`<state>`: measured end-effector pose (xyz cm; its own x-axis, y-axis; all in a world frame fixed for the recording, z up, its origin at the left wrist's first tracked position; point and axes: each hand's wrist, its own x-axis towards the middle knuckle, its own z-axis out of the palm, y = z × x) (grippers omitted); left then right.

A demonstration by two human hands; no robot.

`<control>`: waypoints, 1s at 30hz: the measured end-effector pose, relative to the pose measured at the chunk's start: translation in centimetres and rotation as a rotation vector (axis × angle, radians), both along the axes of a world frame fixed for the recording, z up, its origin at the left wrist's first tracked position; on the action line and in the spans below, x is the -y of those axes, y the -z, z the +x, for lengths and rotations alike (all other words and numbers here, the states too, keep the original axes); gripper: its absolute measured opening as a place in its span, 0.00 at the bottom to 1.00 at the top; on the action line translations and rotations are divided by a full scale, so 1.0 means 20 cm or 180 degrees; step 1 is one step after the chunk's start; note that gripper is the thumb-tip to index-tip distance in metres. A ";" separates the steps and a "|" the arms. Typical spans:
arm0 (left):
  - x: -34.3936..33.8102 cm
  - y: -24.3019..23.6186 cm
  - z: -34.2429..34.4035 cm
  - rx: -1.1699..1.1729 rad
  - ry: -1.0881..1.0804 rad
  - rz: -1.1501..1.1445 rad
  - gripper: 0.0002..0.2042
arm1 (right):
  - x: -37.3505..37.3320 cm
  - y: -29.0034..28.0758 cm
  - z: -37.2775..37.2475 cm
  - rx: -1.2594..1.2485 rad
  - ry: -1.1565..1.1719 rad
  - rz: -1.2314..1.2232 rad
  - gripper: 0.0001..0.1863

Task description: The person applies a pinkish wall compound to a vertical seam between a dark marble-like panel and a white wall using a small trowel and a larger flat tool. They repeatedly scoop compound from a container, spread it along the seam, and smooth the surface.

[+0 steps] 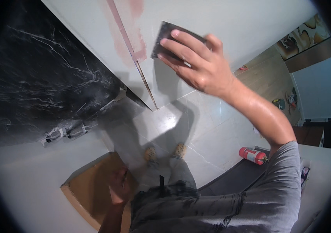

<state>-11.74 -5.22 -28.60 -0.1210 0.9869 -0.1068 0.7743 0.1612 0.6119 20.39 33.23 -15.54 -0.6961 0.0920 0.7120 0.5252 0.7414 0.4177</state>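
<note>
My right hand (206, 64) is raised and wrapped round a dark, flat rectangular pad (165, 32), which may be a sanding pad. The pad is at the white wall (231, 19), right of a pinkish filler patch (136, 40); contact with the surface cannot be made out. A narrow strip (146, 83) runs down through the patch, pink above and brownish below. Low on the left, my left hand (118, 188) is dim and smeared over a brown cardboard box (89, 186). Its fingers do not show clearly, nor does anything in them.
A black marble-veined panel (56, 70) stands at the left. Grey tiles (208, 116) cover the floor, where my feet stand in tan clogs (180, 149). At right, a red fire extinguisher (253, 155) lies by a dark mat (231, 180). Small items (284, 101) lie farther off.
</note>
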 end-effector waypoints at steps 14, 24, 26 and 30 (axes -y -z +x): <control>0.03 -0.12 -0.05 0.1561 -0.1072 -0.0704 0.24 | 0.38 0.01 -0.53 -0.1910 0.0857 -0.1586 0.36; -0.24 -0.54 0.06 0.4663 -0.1901 -0.0757 0.26 | 0.75 0.17 -0.35 -0.2432 -0.0458 -0.4074 0.28; -0.33 -0.70 0.11 0.5025 -0.1475 -0.0632 0.26 | 1.00 0.01 -0.30 -0.4050 -0.2146 -0.5620 0.30; -0.43 -0.98 0.21 0.5124 -0.1321 -0.0965 0.26 | 1.35 -0.25 -0.35 -0.4145 -0.3290 -0.5254 0.33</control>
